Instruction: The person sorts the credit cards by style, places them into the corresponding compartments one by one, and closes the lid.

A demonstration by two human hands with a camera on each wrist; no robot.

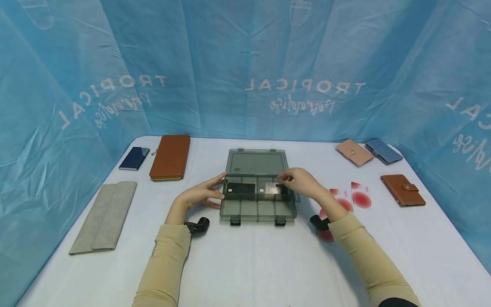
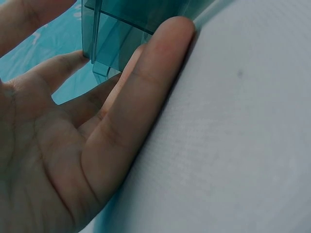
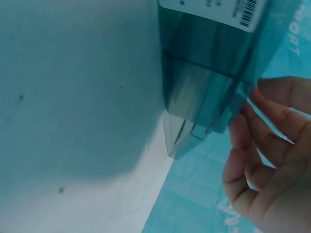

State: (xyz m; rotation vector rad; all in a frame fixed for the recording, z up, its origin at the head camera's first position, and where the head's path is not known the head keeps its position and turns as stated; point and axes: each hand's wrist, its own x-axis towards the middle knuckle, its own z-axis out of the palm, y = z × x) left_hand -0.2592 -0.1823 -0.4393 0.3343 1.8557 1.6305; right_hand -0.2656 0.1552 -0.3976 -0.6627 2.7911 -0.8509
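Sleeves (image 1: 170, 251) partly beyond view, contents (image 1: 241, 188) of box (image 1: 248, 209) between hands (image 1: 301, 182) indistinct

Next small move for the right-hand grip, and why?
Probably settle the right dark item gently into the green box: the right-hand grip is at that item's right end, while the left dark item already lies inside and the left-hand grip touches the box's left side. Whether the item is held is unclear.

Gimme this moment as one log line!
translucent compartment box: lid open; left hand: touching left side; right hand: at right side; black rectangular item: inside
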